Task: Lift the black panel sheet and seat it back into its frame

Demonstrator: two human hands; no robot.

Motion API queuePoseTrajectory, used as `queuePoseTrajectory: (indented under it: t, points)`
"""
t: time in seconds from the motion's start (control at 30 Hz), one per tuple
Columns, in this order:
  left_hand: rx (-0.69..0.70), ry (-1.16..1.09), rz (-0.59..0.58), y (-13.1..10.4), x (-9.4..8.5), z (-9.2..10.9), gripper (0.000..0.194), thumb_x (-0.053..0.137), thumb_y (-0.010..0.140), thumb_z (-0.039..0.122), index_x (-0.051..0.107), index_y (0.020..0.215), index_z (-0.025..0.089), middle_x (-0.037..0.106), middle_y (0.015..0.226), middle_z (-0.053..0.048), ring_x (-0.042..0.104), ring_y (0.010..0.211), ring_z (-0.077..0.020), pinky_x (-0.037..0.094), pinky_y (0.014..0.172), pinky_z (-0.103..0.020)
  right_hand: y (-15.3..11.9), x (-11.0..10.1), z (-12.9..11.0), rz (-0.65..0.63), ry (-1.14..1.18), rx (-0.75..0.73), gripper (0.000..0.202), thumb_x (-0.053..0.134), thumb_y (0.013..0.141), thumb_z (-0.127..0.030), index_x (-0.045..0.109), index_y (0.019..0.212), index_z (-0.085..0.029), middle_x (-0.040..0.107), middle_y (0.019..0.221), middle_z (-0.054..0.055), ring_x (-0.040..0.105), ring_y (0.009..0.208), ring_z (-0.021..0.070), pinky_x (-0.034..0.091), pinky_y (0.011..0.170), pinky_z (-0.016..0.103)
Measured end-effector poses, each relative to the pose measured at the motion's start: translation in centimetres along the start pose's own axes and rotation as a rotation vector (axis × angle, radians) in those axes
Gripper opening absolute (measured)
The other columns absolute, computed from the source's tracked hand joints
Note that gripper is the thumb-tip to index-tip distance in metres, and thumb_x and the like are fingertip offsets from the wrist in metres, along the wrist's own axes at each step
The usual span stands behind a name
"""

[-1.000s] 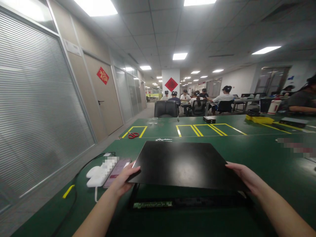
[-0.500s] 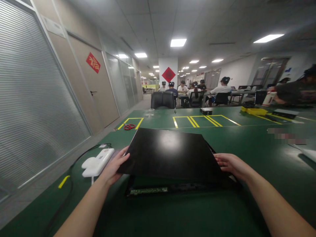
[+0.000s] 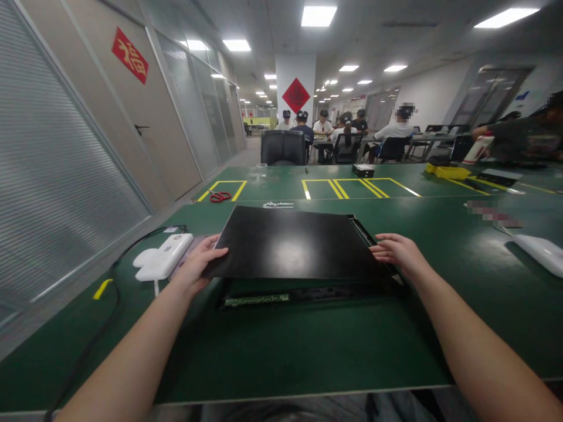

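A flat black panel (image 3: 290, 246) is tilted above a dark frame (image 3: 316, 294) on the green table, with a green circuit strip (image 3: 257, 299) along the frame's near edge. My left hand (image 3: 197, 265) grips the panel's left edge, thumb on top and fingers partly hidden behind it. At the right edge is my right hand (image 3: 398, 253), its fingers together against the panel's side near the frame. Part of the frame's right side shows past the panel.
Left of the panel lie a white device (image 3: 165, 258) and a black cable (image 3: 116, 293). Red-handled scissors (image 3: 220, 197), a small black box (image 3: 363, 170) and a yellow tray (image 3: 447, 171) sit farther back. Another white device (image 3: 539, 253) is at right. People sit in the background.
The view has tipped downward, so the scene sits higher and the near table edge shows. More of the frame's right side is uncovered beside the panel. Both hands remain at its sides.
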State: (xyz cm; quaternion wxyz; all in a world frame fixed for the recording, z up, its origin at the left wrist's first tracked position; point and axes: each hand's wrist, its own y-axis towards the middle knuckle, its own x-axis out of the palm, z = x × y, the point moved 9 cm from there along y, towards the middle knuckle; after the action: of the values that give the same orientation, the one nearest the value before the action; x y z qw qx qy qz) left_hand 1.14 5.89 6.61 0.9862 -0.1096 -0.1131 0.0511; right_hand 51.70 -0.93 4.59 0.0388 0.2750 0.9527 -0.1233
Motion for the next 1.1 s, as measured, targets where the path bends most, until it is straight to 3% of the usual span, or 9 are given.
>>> queuePoseTrajectory:
  t: [0.33, 0.63, 0.93, 1.1]
  points:
    - [0.056, -0.001, -0.04, 0.2, 0.7, -0.5, 0.054, 0.082, 0.06, -0.002, 0.066, 0.107, 0.019, 0.08, 0.087, -0.001, 0.075, 0.065, -0.0169, 0.061, 0.056, -0.022, 0.8, -0.6, 0.2, 0.023, 0.019, -0.016, 0.016, 0.065, 0.084, -0.006, 0.066, 0.096, -0.016, 0.076, 0.069, 0.009, 0.073, 0.058, 0.0174, 0.061, 0.053, 0.024]
    - [0.029, 0.047, -0.096, 0.8, 1.1, -2.2, 0.053, 0.086, 0.06, 0.0, 0.065, 0.105, 0.019, 0.082, 0.089, -0.002, 0.078, 0.069, -0.0185, 0.063, 0.059, -0.024, 1.0, -1.0, 0.5, 0.053, -0.102, -0.007, 0.013, 0.061, 0.088, -0.006, 0.065, 0.089, -0.018, 0.072, 0.063, 0.006, 0.069, 0.052, 0.0148, 0.057, 0.049, 0.021]
    - [0.039, 0.048, -0.127, 0.8, 1.5, -2.6, 0.052, 0.087, 0.064, 0.0, 0.066, 0.109, 0.016, 0.083, 0.1, -0.008, 0.082, 0.084, -0.0221, 0.066, 0.074, -0.028, 1.5, -1.7, 0.4, 0.066, -0.114, -0.048, 0.014, 0.065, 0.085, -0.004, 0.067, 0.087, -0.018, 0.073, 0.066, 0.006, 0.07, 0.055, 0.0149, 0.057, 0.051, 0.021]
    - [0.046, 0.085, -0.126, 0.9, 1.4, -3.1, 0.049, 0.09, 0.066, 0.003, 0.069, 0.107, 0.017, 0.083, 0.108, -0.009, 0.082, 0.092, -0.0232, 0.067, 0.083, -0.031, 2.9, -2.3, 1.2, 0.073, -0.195, -0.142, 0.01, 0.068, 0.082, -0.013, 0.072, 0.089, -0.019, 0.076, 0.073, 0.008, 0.072, 0.063, 0.0177, 0.059, 0.057, 0.026]
